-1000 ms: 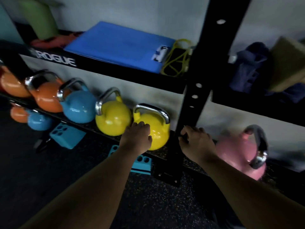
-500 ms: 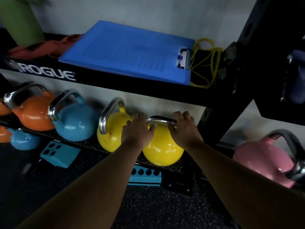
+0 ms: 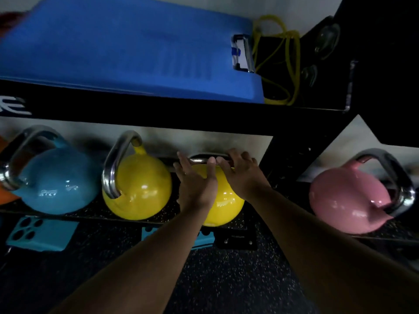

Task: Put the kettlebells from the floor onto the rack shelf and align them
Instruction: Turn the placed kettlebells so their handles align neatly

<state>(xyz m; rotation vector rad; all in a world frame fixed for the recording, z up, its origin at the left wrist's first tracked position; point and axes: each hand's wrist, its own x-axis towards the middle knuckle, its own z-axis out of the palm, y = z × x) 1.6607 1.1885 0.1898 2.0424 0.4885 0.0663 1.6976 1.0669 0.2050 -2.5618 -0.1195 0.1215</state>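
Observation:
A yellow kettlebell [image 3: 224,207] stands on the low rack shelf [image 3: 95,215], at the right end of a row, close to the black upright [image 3: 288,159]. My right hand [image 3: 240,175] curls over its steel handle from the right. My left hand [image 3: 195,184] lies flat against the handle's left end and the bell's top, fingers straight and apart. Left of it stand another yellow kettlebell [image 3: 140,191] and a blue one [image 3: 56,184], handles turned sideways. A pink kettlebell [image 3: 344,200] leans on the shelf beyond the upright.
The upper shelf just above my hands carries a blue mat [image 3: 127,53] and a yellow band [image 3: 288,64]. Teal blocks [image 3: 40,234] lie on the speckled floor [image 3: 226,279] under the shelf. An orange kettlebell [image 3: 4,196] shows at the left edge.
My right hand left the upright and came onto the yellow kettlebell's handle beside my left. The view moved closer and lower; my left fingers have straightened.

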